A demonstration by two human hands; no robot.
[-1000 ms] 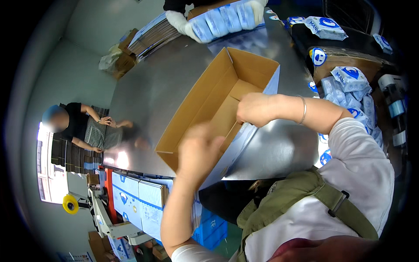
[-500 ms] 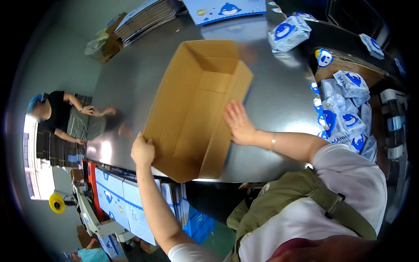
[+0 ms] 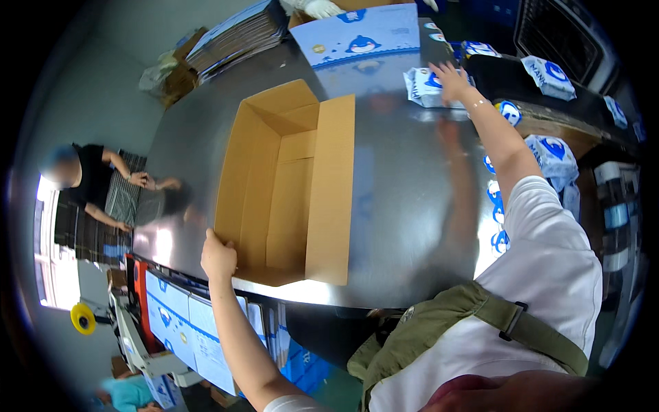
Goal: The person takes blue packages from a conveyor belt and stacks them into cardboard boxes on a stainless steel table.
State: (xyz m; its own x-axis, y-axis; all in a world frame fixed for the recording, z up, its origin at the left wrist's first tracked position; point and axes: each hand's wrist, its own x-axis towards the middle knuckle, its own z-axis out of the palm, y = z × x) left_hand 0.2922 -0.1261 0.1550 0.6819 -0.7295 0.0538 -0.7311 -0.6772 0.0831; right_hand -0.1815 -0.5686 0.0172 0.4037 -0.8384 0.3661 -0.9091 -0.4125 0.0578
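Note:
An open brown cardboard box [image 3: 288, 185] lies on a shiny metal table [image 3: 405, 206], its flaps spread out. My left hand [image 3: 218, 255] grips the box's near left corner flap. Far across the table, my right hand [image 3: 452, 77] reaches out with fingers spread onto a white packet with blue print [image 3: 424, 86]; whether it grips the packet is unclear.
More white-and-blue packets [image 3: 549, 154] are piled along the right side. A printed blue-and-white carton [image 3: 364, 41] and a gloved hand [image 3: 317, 8] are at the far end. Flat cartons [image 3: 237, 38] are stacked far left. Another person [image 3: 89, 182] works at the left. Printed boards [image 3: 185, 323] stand below the table edge.
The box has settled flat on the table and opened fully. My right hand left the box and stretched far out to a packet. My left hand stays at the box's near corner.

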